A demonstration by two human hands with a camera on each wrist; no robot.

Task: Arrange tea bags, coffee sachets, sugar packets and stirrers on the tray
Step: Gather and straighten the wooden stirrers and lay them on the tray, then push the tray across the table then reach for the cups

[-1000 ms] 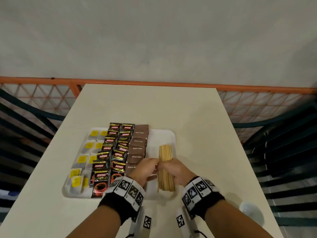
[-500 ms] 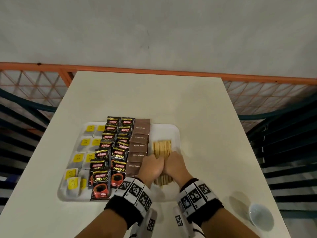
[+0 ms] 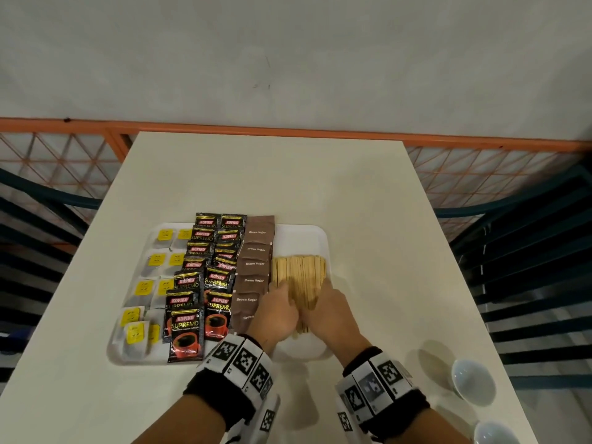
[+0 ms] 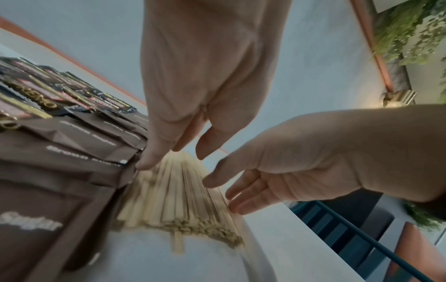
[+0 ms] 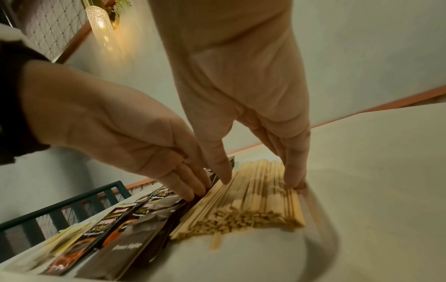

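A white tray (image 3: pixel 301 238) holds rows of tea bags with yellow tags (image 3: pixel 150 280), black coffee sachets (image 3: pixel 205 283), brown sugar packets (image 3: pixel 254 264) and a flat pile of wooden stirrers (image 3: pixel 299 274) at its right. My left hand (image 3: pixel 278 302) lies with straight fingers along the pile's left side, beside the sugar packets (image 4: pixel 72 162). My right hand (image 3: pixel 330 302) presses its straight fingers against the right side. In the wrist views the stirrers (image 4: pixel 173 200) (image 5: pixel 253 206) lie between both hands, and one stick pokes out at the near end.
Two small white bowls (image 3: pixel 474 386) (image 3: pixel 493 434) stand near the table's right front edge. The cream table (image 3: pixel 288 181) runs on beyond the tray to an orange railing (image 3: pixel 288 129). Dark slatted chairs stand on both sides.
The stirrers have gone from a narrow bundle to a wide flat pile. My hands have parted from the middle to its two sides.
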